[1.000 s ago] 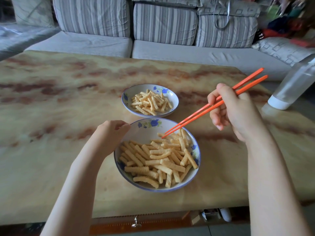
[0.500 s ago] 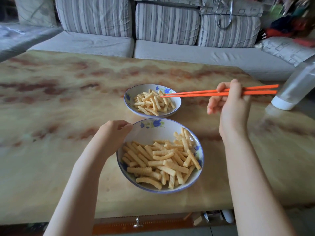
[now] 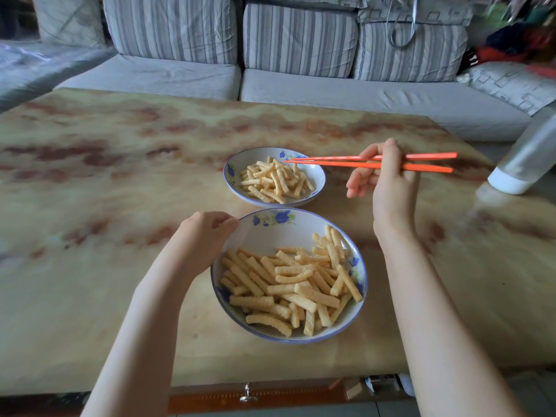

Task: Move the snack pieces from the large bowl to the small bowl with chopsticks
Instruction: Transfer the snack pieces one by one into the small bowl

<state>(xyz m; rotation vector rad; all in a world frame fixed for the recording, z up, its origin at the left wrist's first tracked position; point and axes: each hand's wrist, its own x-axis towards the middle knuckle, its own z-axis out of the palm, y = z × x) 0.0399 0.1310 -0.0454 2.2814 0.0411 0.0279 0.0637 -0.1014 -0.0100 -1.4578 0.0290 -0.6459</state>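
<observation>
The large white bowl with blue flowers [image 3: 270, 233] sits near the table's front edge, holding several ridged yellow snack sticks [image 3: 294, 284]. My left hand [image 3: 207, 233] grips its left rim. Behind it stands the small bowl [image 3: 240, 164], also with several snack sticks [image 3: 275, 182]. My right hand [image 3: 388, 182] holds a pair of orange chopsticks [image 3: 340, 162] almost level. Their tips hover over the small bowl's far right side, close together with no piece between them.
The marbled tan table [image 3: 120, 206] ends at a near edge with a drawer knob [image 3: 248, 392] below. A tilted clear bottle with a white cap [image 3: 523, 164] stands at the table's right edge. A grey striped sofa [image 3: 301, 55] runs behind the table.
My right hand swung the chopsticks from the large bowl up and over to the small bowl; since half a second ago they have stayed there. The left hand has not moved.
</observation>
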